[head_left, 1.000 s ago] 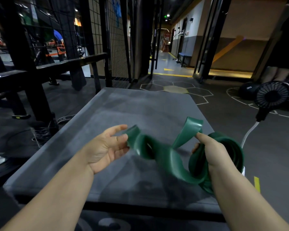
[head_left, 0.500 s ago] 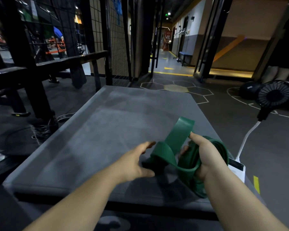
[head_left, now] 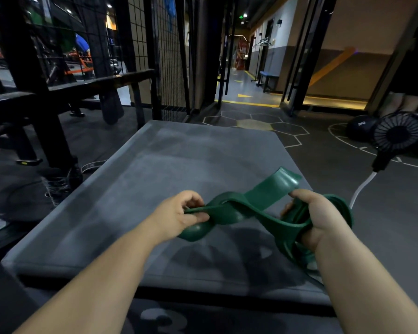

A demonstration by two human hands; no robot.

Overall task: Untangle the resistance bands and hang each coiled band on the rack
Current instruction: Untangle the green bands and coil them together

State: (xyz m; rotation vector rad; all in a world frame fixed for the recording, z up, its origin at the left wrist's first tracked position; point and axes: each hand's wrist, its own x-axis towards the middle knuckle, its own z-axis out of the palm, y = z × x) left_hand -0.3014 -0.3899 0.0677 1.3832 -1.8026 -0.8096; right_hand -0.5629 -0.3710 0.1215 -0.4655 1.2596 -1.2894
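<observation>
Since the nearest thing is the front of the box, I'll start there: a big pale "3" point(head_left: 164, 319) on a dark face. Above it is the grey padded top point(head_left: 155, 177), flat and rectangular, kind of suede-looking with scuffy lighter patches and a soft rolled edge.

Both bare forearms reach out over it. The left hand point(head_left: 179, 214) pinches a fold of the green resistance band point(head_left: 258, 201) between thumb and curled fingers. The right hand point(head_left: 321, 218), at 3 o'clock from the left, has its fingers wrapped round a bunched stack of loops, and more coils bulge out past its far side.

The band is wide, flat rubber, smooth with a slight sheen, and it's twisted over itself between the hands. It hangs in the air above the pad rather than lying on it, and you can see its shadow underneath. The long axis runs pretty much 9 to 3 o'clock, hand to hand, with one free loop poking up toward 1 o'clock right by the right thumb.

Further out at 2 o'clock there's a small round black fan point(head_left: 399, 135) with a slatted grille on a white stalk or cable point(head_left: 362, 188), and a dark medicine ball point(head_left: 361, 124) just beside it. At 12 o'clock are white hexagon outlines point(head_left: 253, 124) on the dark floor, one filled yellowish. At 10 o'clock stand a black steel frame point(head_left: 34, 92) and a wire mesh panel point(head_left: 169, 68).
</observation>
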